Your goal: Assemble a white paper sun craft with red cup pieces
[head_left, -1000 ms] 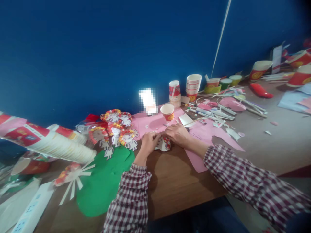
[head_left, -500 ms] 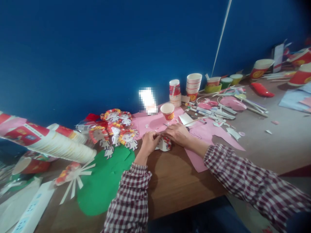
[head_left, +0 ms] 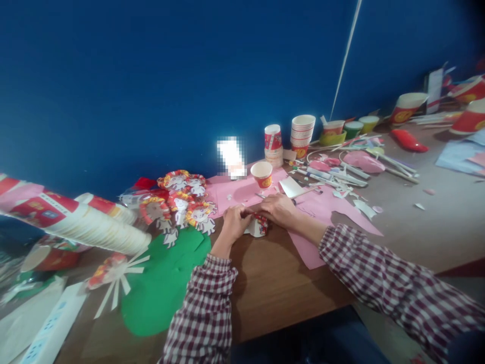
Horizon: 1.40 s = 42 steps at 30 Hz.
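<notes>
Both my hands work on one small piece of cut paper cup [head_left: 259, 227], white with a red printed part, just above the brown table [head_left: 273, 288]. My left hand [head_left: 235, 222] pinches its left side between thumb and fingers. From the right, my right hand [head_left: 278, 210] bends over its top edge with the fingers closed on it. The fingers hide much of the piece. Behind my hands a single paper cup [head_left: 261, 176] stands upright on pink paper [head_left: 238, 191]. Left of my left hand lie several paper-cup animal cutouts [head_left: 184, 202].
A long stack of paper cups [head_left: 91, 222] leans at the left beside green paper [head_left: 162, 288] and a cup cut into strips [head_left: 113, 275]. Upright cup stacks [head_left: 302, 134] stand by the blue wall [head_left: 151, 76]. Markers [head_left: 322, 176] and paper scraps [head_left: 364, 208] lie at the right.
My hands stay in nearly the same place. The cup piece has tilted or folded slightly between my fingers, and less of its left part shows.
</notes>
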Motion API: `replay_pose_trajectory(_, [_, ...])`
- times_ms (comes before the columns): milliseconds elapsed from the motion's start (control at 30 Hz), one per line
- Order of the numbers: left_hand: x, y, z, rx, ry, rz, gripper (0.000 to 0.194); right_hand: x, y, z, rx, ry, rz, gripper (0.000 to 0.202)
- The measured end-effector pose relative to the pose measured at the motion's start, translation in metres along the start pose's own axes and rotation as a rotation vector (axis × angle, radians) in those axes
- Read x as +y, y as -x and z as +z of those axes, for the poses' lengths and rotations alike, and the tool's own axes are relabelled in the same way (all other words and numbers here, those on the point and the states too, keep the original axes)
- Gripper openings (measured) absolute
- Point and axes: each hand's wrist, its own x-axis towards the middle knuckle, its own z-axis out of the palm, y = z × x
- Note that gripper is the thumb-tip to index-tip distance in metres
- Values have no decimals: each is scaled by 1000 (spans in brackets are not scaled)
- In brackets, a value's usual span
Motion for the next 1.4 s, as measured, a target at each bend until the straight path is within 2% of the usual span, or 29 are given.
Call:
replay_pose_trajectory(200, [1, 1, 0, 14, 40, 1, 14, 5, 0, 4, 12, -74, -44, 30])
replay_pose_trajectory(367, [0, 1, 1, 42, 74, 18, 16, 4, -2, 0, 1, -29, -49, 33])
replay_pose_trajectory(533, [1, 2, 0, 36, 18, 37, 15, 2, -2, -3, -23, 22, -45, 34])
replay_pose_trajectory(1067, [7, 1, -2, 44, -104, 38, 11, 1, -3, 4, -50, -51, 20, 31])
replay_pose_trajectory(1400, [10, 2, -3, 4, -171, -2, 19, 2, -3, 2, -45, -44, 3, 30])
